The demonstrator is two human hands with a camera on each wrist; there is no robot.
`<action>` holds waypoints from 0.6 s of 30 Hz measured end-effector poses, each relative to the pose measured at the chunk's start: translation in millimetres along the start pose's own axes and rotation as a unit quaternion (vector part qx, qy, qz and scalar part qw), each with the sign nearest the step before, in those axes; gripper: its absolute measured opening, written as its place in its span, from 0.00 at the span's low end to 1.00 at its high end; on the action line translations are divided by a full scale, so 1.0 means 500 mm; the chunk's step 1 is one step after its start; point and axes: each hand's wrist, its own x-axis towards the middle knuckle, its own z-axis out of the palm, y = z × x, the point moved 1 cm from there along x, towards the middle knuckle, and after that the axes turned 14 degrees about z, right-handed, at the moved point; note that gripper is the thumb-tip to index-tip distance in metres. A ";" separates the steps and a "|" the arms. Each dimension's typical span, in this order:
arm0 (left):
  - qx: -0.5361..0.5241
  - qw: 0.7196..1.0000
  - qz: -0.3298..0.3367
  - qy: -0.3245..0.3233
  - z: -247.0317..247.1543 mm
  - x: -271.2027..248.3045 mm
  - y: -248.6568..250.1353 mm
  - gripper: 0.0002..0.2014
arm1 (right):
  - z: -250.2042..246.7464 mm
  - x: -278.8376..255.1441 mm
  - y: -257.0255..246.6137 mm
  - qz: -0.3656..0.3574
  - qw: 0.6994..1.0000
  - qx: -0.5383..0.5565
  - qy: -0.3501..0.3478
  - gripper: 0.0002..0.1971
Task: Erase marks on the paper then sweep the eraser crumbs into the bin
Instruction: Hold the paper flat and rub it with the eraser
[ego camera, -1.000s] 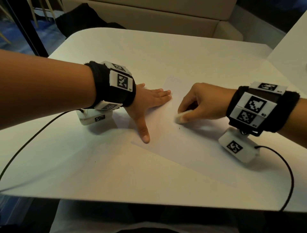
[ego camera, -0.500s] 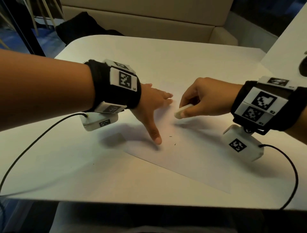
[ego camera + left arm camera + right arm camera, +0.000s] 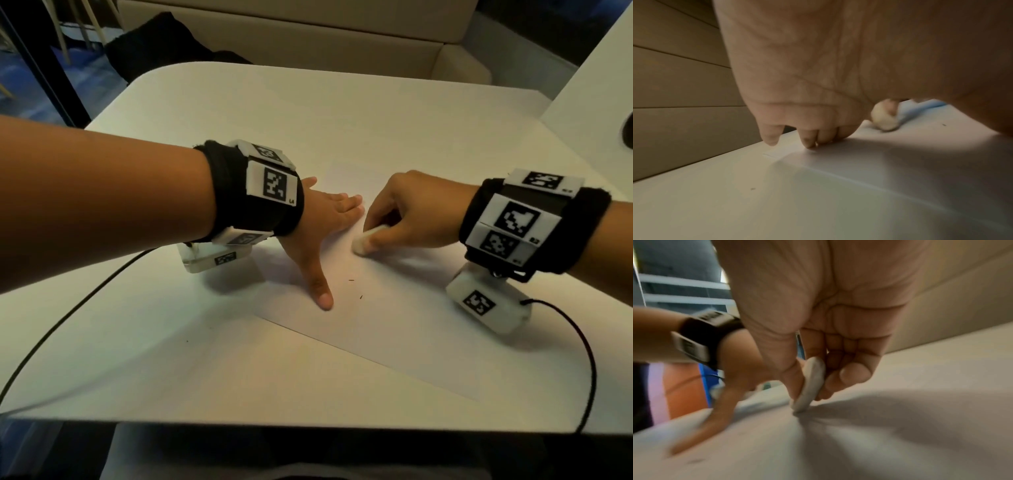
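Nearest the person, the white table [image 3: 205, 377] carries the loose corner of the paper [image 3: 394, 325], lying flat and skewed on the top. Two small dark crumbs [image 3: 351, 281] sit on the sheet just beyond the left thumb. Further in, the left hand [image 3: 322, 233] lies spread and flat, thumb splayed toward the person and straight fingers pressing the sheet down. Just beside its fingertips, the right hand [image 3: 407, 219] pinches the eraser [image 3: 364, 241] between thumb and curled fingers — the wrist view shows it as a thin, worn, rounded piece with its lower edge on the paper. Behind the table runs a beige sofa [image 3: 308, 34]; no bin shows in any view.

The paper looks thin and light, so it would likely slide or buckle under rubbing unless held flat close to the stroke, as the left hand does. The eraser seems soft and grippy — best held low, near the working edge, so it does not bend. The crumbs are tiny and will scatter easily when swept.
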 end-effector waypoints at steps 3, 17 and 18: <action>-0.008 1.000 0.000 0.005 0.002 0.000 -0.001 0.71 | 0.004 -0.002 -0.001 -0.008 1.000 0.005 -0.013 0.13; -0.012 1.000 0.001 0.000 0.004 -0.001 -0.002 0.71 | 0.013 -0.024 -0.013 -0.040 0.997 0.006 -0.070 0.10; -0.011 1.000 0.001 0.000 0.004 -0.002 -0.002 0.71 | 0.009 -0.017 -0.008 -0.031 0.998 0.005 -0.056 0.11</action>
